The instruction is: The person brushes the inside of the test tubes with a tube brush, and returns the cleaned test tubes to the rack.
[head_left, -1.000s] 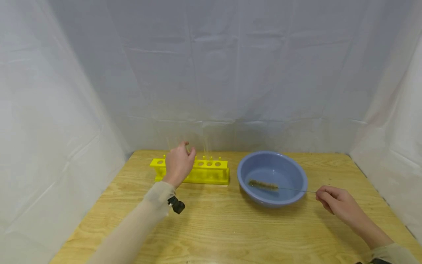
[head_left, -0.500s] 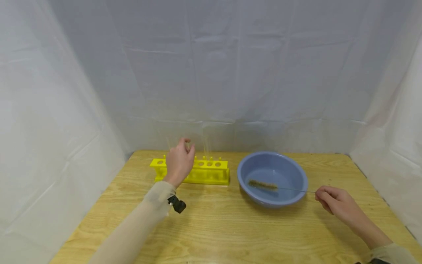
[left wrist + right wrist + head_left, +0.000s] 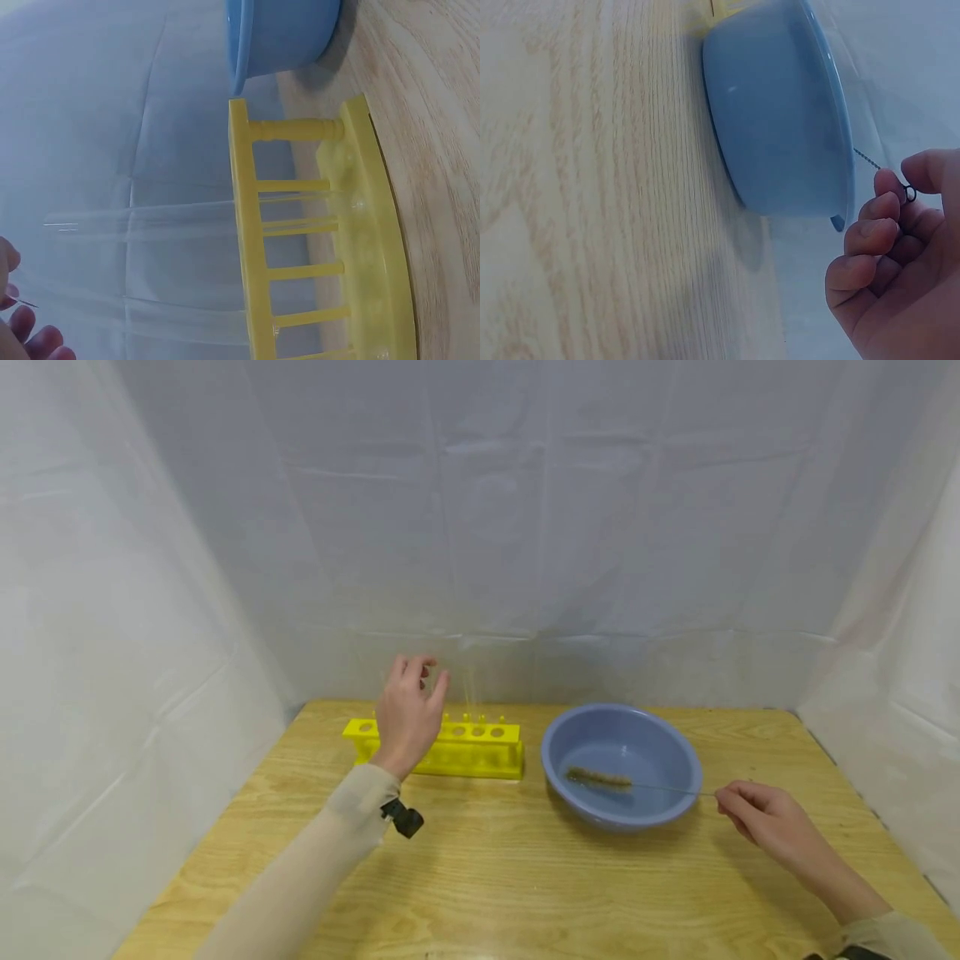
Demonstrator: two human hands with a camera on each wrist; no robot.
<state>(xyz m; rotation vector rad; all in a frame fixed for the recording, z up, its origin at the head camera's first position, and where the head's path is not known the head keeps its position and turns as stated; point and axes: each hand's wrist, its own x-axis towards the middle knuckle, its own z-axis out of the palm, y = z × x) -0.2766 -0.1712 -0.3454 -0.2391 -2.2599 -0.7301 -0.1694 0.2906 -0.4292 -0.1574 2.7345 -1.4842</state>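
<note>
My left hand [image 3: 408,714] is over the yellow test tube rack [image 3: 468,768], thumb and fingers spread apart near the mouth of a clear test tube [image 3: 180,319] that stands in the rack. Another test tube [image 3: 150,221] rises from a different hole, nearer the basin. My right hand [image 3: 780,831] pinches the looped end of the wire handle of a test tube brush [image 3: 600,779] between thumb and forefinger. The brush's bristles lie low inside the blue basin [image 3: 652,735], and its wire crosses the right rim.
Rack and basin stand side by side toward the back of a wood-grain table [image 3: 480,877]. Whitish sheeting [image 3: 495,527] hangs behind the table and along both sides.
My left hand's fingers have parted from around the test tube's top, and the hand has risen slightly. The right hand and brush have barely moved.
</note>
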